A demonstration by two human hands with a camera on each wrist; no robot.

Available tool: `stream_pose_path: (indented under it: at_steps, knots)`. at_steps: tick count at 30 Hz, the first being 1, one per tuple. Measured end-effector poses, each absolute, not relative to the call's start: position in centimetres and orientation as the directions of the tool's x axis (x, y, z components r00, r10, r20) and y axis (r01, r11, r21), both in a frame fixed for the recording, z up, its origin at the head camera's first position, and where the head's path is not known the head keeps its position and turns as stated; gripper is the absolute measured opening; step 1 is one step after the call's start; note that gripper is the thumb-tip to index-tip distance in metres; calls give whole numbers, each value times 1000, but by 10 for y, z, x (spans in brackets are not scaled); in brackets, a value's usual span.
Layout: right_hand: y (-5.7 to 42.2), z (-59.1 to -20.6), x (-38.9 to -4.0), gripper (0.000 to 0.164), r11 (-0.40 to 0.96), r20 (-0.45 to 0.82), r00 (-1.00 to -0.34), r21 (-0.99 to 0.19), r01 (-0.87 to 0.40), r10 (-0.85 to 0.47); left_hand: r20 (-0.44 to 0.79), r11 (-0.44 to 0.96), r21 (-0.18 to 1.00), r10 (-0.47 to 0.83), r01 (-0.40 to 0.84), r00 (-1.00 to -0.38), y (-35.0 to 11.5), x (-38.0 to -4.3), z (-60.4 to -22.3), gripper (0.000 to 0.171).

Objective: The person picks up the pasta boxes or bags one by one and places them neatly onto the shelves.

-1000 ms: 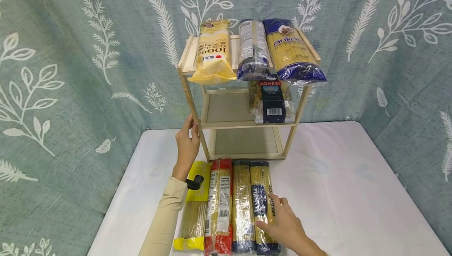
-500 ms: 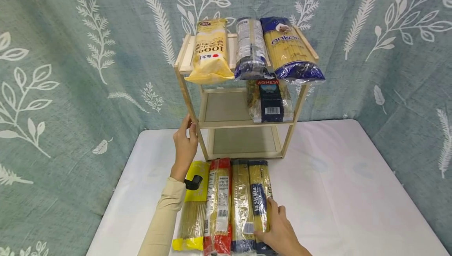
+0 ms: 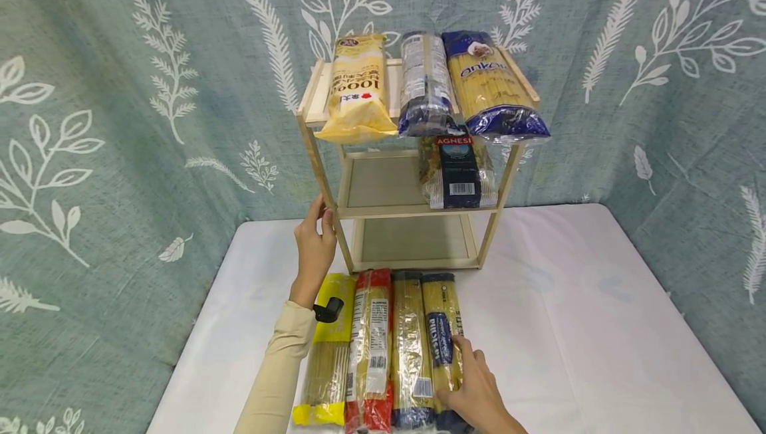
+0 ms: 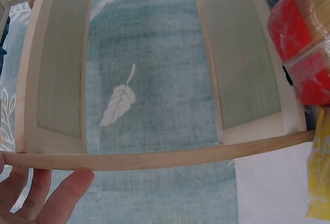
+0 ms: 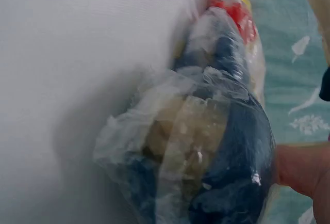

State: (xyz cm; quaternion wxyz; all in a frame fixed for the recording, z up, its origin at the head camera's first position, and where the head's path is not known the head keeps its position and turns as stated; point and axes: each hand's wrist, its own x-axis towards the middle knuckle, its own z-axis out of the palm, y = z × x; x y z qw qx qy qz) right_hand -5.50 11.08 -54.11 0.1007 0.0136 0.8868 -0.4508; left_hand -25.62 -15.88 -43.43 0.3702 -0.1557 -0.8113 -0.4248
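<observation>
My left hand (image 3: 314,248) holds the left front post (image 4: 154,160) of a wooden shelf rack (image 3: 419,211), thumb on the near side in the head view. At the lower right, my right hand (image 3: 475,391) grips the lower part of a blue-labelled spaghetti pack (image 3: 439,337), thumb on its left side and fingers on its right. In the right wrist view, that pack's crinkled clear and blue end (image 5: 227,146) fills the middle, with the thumb (image 5: 299,170) against it. Left of it lie another spaghetti pack (image 3: 409,334), a red-ended pack (image 3: 378,347) and a yellow pack (image 3: 328,367).
On the top shelf lie a yellow pasta bag (image 3: 359,88), a clear and dark-blue pack (image 3: 426,82) and a blue-ended spaghetti bag (image 3: 487,82). A dark-labelled pasta bag (image 3: 459,171) stands on the middle shelf's right side. Patterned curtains (image 3: 120,155) surround the white table (image 3: 568,314).
My right hand has moved slightly down and left and taken hold of the rightmost spaghetti pack, whose label has turned a little. My left hand has kept its hold on the post.
</observation>
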Motion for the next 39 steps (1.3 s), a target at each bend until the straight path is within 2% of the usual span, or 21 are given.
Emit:
stream_pose_path:
  at_steps: [6,17,24,39]
  knots:
    - [115,-537,-56,94,549,-190,-978,-828,111,-88,732,592,576,-65,564,-679,-159,-255,-435,39]
    - [115,-537,-50,84,461,-91,-995,-885,62,-43,727,590,582,-69,560,-683,-158,-256,-435,38]
    - [113,-532,-47,84,464,-35,-999,-885,22,-20,717,593,587,-66,550,-694,-159,-256,-435,39]
    - [110,-487,-45,83,426,14,-999,-904,-35,-51,714,589,592,-68,550,-697,-159,-256,-435,40]
